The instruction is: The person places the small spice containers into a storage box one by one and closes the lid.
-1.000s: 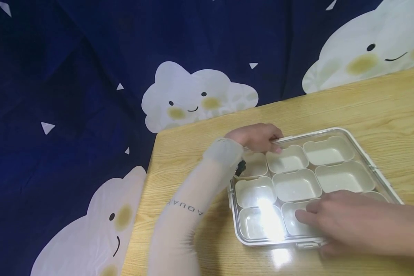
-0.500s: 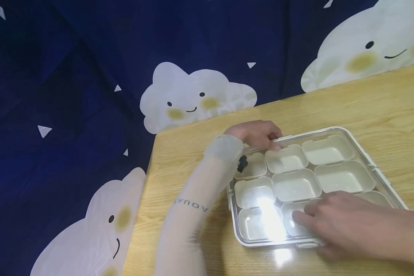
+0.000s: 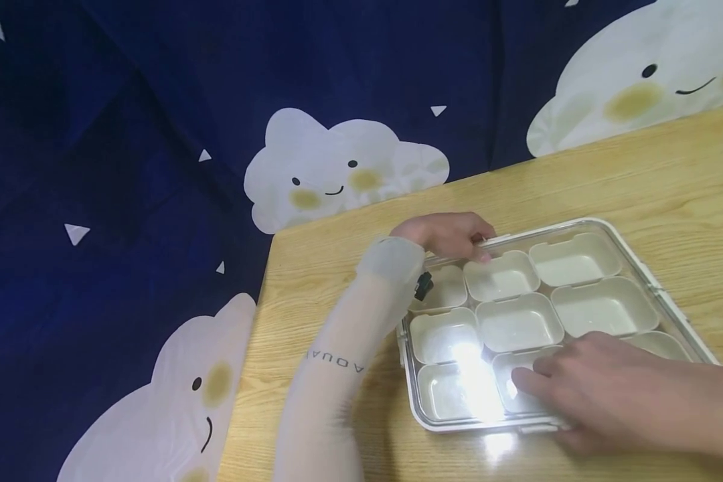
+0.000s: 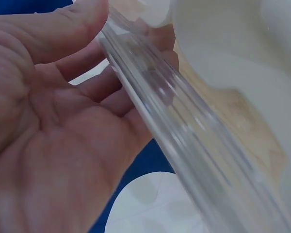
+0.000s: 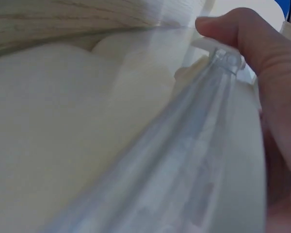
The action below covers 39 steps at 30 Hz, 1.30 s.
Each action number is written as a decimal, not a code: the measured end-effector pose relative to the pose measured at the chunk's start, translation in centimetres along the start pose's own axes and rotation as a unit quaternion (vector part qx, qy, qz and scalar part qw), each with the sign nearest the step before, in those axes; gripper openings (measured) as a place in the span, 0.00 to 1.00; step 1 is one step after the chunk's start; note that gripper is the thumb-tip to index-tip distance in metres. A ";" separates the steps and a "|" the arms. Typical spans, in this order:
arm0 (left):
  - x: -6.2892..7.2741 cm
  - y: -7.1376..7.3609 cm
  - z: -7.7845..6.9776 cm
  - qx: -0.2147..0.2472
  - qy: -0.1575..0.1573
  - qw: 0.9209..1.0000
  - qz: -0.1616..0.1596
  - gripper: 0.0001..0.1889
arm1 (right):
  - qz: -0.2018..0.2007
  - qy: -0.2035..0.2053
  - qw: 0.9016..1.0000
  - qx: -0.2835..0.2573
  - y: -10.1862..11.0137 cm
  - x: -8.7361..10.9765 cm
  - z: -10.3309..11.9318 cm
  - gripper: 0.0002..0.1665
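Observation:
A wide, flat storage box (image 3: 458, 426) with a transparent cover and pale rim lies on the table, several cream inner boxes (image 3: 519, 326) showing through it. My left hand (image 3: 448, 234) grips its far side: in the left wrist view the thumb lies at the top of the clear edge and the fingers (image 4: 104, 85) reach behind it. At the near side my right hand (image 3: 596, 391) holds the box, thumb over the rim beside a latch (image 3: 536, 427), the other fingers lower at the front, partly hidden. In the right wrist view the thumb (image 5: 233, 26) touches a small clear clip (image 5: 228, 58).
The wooden table (image 3: 319, 281) extends left of and behind the box. A dark blue curtain (image 3: 126, 134) with smiling clouds (image 3: 343, 150) hangs behind it and along its left edge. A pale sleeve (image 3: 331, 375) covers my left forearm, which passes close to the box's left side.
Both hands keep their hold on the box. The left forearm has shifted slightly right, and the view has drifted a little; the box stays nearly where it was.

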<state>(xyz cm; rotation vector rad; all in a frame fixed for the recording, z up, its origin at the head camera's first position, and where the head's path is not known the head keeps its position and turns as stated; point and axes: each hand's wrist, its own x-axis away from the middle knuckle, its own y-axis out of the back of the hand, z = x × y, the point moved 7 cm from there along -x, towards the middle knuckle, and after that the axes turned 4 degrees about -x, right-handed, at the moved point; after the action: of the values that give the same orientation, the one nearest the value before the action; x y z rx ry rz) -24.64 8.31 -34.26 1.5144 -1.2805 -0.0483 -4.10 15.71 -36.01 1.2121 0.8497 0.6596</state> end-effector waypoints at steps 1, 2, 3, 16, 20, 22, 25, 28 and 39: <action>0.0 -0.1 0.0 0.003 0.003 1.000 0.003 0.05 | 0.005 -0.002 1.000 -0.004 -0.1 0.0 0.0 0.31; 0.0 -0.2 0.0 0.007 0.008 1.000 0.006 0.04 | 0.004 -0.002 1.000 -0.006 -0.1 0.1 0.0 0.31; 0.0 -0.2 0.0 0.010 0.010 1.000 0.009 0.04 | 0.005 -0.001 1.000 -0.009 -0.1 0.1 0.0 0.31; 0.2 -0.5 0.2 0.031 0.007 0.999 0.027 0.06 | 0.002 -0.001 1.000 -0.021 0.1 0.1 0.1 0.30; 0.1 -0.5 0.4 0.032 -0.005 0.999 0.016 0.06 | -0.020 0.011 0.999 -0.029 0.5 0.1 -0.1 0.30; 0.1 -0.5 0.6 0.025 -0.010 1.000 0.006 0.06 | -0.020 0.011 0.999 -0.035 0.5 0.1 -0.3 0.29; 0.0 -0.6 1.0 0.006 -0.005 1.000 -0.011 0.09 | -0.007 0.003 0.999 -0.035 0.5 0.1 -0.7 0.28; 0.1 -0.8 1.6 -0.016 0.026 0.999 -0.020 0.14 | 0.011 -0.007 1.000 -0.027 0.3 0.1 -1.2 0.28; 3.9 1.0 4.1 -0.042 0.079 0.983 -0.159 0.31 | -0.017 0.019 0.992 -0.127 2.1 1.0 -4.4 0.24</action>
<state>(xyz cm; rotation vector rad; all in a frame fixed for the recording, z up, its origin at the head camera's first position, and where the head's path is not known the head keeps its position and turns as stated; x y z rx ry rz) -26.23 2.97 -32.99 1.6033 -0.8920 -0.1841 -7.27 19.35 -34.69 0.9554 0.7900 0.7410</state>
